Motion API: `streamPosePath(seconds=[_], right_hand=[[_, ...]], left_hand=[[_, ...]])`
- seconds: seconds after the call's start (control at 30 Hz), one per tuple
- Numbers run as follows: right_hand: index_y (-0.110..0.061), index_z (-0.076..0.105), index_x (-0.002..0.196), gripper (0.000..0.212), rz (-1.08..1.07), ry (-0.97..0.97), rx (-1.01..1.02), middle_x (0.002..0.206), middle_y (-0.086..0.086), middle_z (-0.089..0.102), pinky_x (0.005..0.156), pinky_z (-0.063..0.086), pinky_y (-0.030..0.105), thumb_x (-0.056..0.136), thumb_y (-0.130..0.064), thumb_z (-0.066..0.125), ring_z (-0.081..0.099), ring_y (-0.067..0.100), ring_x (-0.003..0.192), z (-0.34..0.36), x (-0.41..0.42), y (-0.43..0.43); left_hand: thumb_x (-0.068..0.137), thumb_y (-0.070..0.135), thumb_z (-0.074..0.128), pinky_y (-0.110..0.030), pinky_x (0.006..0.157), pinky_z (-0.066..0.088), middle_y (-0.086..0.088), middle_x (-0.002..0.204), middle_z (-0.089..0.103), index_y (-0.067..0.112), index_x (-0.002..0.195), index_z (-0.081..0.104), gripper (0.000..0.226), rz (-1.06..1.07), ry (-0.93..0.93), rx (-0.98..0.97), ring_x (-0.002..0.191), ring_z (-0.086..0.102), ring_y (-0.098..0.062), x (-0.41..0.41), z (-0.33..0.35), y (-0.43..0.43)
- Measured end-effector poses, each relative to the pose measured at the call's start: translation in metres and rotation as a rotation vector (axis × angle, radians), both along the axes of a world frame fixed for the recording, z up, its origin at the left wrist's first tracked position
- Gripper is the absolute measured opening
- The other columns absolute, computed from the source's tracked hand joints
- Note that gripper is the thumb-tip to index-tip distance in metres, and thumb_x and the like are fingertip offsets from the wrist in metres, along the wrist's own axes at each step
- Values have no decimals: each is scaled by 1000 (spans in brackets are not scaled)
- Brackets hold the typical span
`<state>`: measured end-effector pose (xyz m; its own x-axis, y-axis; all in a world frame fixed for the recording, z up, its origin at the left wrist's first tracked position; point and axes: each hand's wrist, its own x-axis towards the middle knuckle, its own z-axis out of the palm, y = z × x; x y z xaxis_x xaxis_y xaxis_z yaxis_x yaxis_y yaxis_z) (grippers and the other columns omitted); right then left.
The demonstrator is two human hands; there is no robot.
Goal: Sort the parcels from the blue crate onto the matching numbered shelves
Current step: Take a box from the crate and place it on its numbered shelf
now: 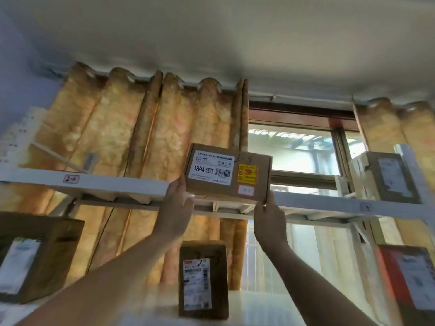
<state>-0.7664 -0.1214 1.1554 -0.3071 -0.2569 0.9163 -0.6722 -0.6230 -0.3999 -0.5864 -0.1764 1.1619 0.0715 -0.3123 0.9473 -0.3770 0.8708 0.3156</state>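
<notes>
Item: parcel placement, upper shelf.
Shelf tag [71, 179], hand-numbered, was noted at left on the top shelf [106, 184].
Left hand [177, 209] was closed on the box [227, 173] at its lower left corner; right hand [270, 216] at its lower right.
The box was held at the shelf edge, mid-span.
Step judged: setting down. Next: a push inward, then letting go.

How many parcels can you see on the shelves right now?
5: one held by both hands at the upper shelf, one upper right, and three below at left, centre and right. More may sit outside the view.
</notes>
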Motion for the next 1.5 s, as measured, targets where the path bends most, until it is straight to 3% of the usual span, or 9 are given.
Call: streamPosePath(seconds=[0.2, 0.33, 0.47, 0.57, 0.73, 0.87, 1.17, 1.37, 1.5], right_hand=[[-21, 46, 126, 43, 140, 85, 78, 123, 1, 56, 86, 51, 38, 84, -13, 48, 58, 24, 107, 94, -20, -88], [-23, 39, 132, 54, 176, 151, 183, 116, 0, 59, 89, 52, 44, 80, -27, 52, 60, 25, 106, 133, -28, -152], [-20, 26, 141, 74, 115, 208, 286, 128, 6, 53, 90, 52, 51, 75, -34, 55, 59, 32, 111, 143, -26, -188], [-10, 27, 141, 56, -6, 290, 338, 134, 12, 49, 100, 43, 53, 89, -25, 44, 53, 35, 116, 137, -16, -181], [-7, 51, 129, 58, -462, 440, 322, 132, 12, 55, 103, 33, 41, 99, -47, 21, 54, 30, 115, 124, -14, -203], [-5, 59, 117, 59, -570, 366, 229, 121, 13, 61, 96, 35, 40, 98, -46, 20, 58, 31, 106, 120, -5, -208], [-2, 44, 134, 61, -607, 391, 269, 124, 18, 59, 102, 32, 42, 101, -45, 19, 54, 33, 115, 110, -2, -206], [-9, 13, 150, 66, -515, 407, 216, 143, 14, 43, 112, 24, 43, 97, -45, 32, 36, 32, 134, 95, -11, -205], [-13, 9, 152, 66, -537, 507, 271, 160, 6, 6, 121, 7, 42, 98, -46, 30, 3, 23, 148, 54, -25, -191]], left_hand=[[98, 19, 36, -31, 111, 25, 1, 155, 18, 23, 151, 12, 59, 178, -196, 41, 140, 25, -18, 16, 64, -57], [98, 15, 33, -21, 100, 21, 1, 157, 4, 18, 151, -1, 64, 250, -274, 106, 141, 19, -18, 14, 86, -87], [99, 16, 32, -21, 97, 22, 0, 157, -2, 15, 151, -8, 65, 313, -328, 188, 140, 20, -20, 18, 102, -122], [98, 17, 32, -23, 97, 26, 0, 156, 0, 15, 151, -7, 66, 319, -356, 241, 137, 26, -23, 22, 106, -152], [96, 26, 33, -35, 100, 39, -8, 147, 21, 15, 151, 3, 63, 621, -407, 109, 121, 40, -26, 22, 95, -184], [97, 34, 25, -38, 111, 24, -14, 147, 23, 14, 150, 3, 61, 786, -397, -25, 130, 30, -29, 17, 81, -195], [100, 40, 12, -39, 121, -3, -15, 157, 7, 14, 151, -1, 58, 845, -457, -32, 146, 0, -26, 26, 58, -204], [100, 42, 13, -35, 117, -14, -10, 154, -28, 19, 145, -25, 64, 818, -522, 27, 143, -26, -22, 34, 44, -199], [99, 40, 14, -37, 120, -8, -8, 154, -28, 16, 147, -21, 64, 792, -506, 58, 144, -23, -21, 36, 19, -194]])
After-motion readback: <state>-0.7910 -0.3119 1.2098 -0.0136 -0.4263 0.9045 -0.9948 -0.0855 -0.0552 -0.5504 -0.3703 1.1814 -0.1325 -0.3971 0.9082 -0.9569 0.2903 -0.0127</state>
